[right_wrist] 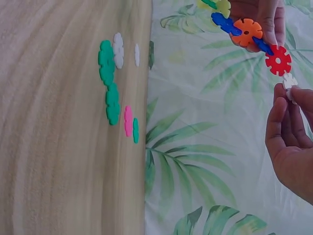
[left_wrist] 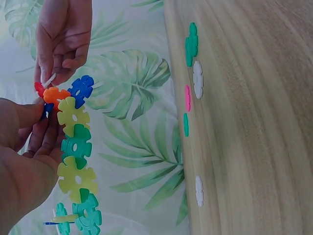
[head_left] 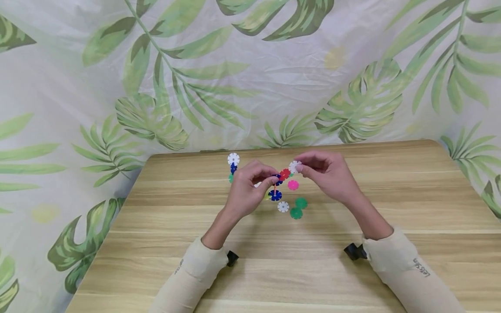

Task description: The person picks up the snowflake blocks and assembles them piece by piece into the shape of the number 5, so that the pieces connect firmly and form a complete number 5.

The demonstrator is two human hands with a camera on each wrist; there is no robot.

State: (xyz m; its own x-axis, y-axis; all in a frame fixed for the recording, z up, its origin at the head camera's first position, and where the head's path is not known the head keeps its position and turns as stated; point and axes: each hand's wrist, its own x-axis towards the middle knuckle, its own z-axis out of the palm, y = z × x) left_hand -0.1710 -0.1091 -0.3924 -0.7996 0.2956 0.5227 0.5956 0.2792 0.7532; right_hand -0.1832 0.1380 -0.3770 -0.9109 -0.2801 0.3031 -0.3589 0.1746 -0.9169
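We find the chain of slotted discs held above the desk, between the two hands. The left hand grips it near one end: its thumb and fingers pinch a blue disc that sits between the orange disc and the red disc. From the orange disc, we follow the chain through a second blue disc, then yellow and green discs in alternation.

The right hand pinches a white disc between thumb and fingers, at the edge of the red disc. We cannot tell whether the slots of these two are engaged.

On the desk, we note two green discs touching each other, with a loose white disc just beside them. Farther back lies a pink disc, near a small-looking green disc. Another white disc lies apart from this group. Behind the desk, we see a leaf-print cloth.
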